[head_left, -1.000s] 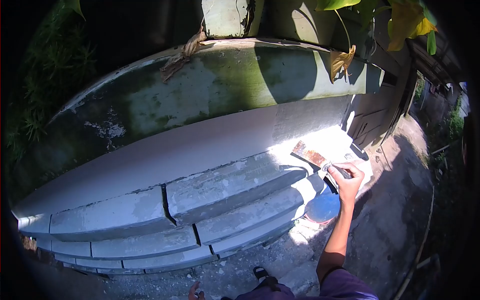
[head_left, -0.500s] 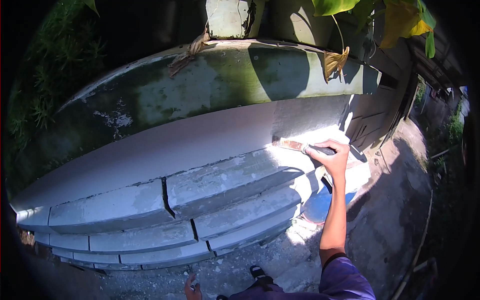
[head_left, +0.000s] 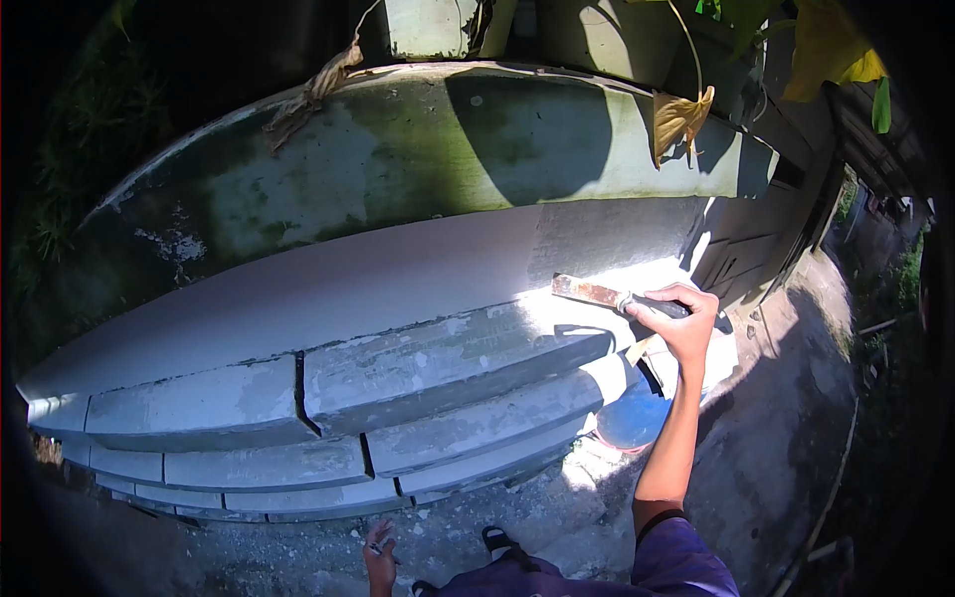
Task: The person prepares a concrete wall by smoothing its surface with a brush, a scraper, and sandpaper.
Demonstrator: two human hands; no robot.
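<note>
My right hand [head_left: 686,318] is closed around the dark handle of a scraper [head_left: 589,290] with a flat, rust-stained blade. The blade points left, its tip close to the wall [head_left: 418,264] where a smooth pale area meets rougher grey. Below it, stepped ledges [head_left: 448,353] with flaking pale paint and dark vertical gaps run leftward. My left hand [head_left: 380,562] hangs low near my body, its fingers loosely curled and apart, with nothing evident in them.
A round blue container [head_left: 635,418] stands below my right forearm. Overhead juts a mossy concrete edge [head_left: 398,149] with pots [head_left: 428,28] on top and a dry leaf [head_left: 681,124] hanging over. Rough ground [head_left: 776,438] stretches to the right.
My right hand and the scraper have shifted slightly right, and the blade tip has drawn back from the pale-grey boundary. My left hand has risen a little. The view has shifted too.
</note>
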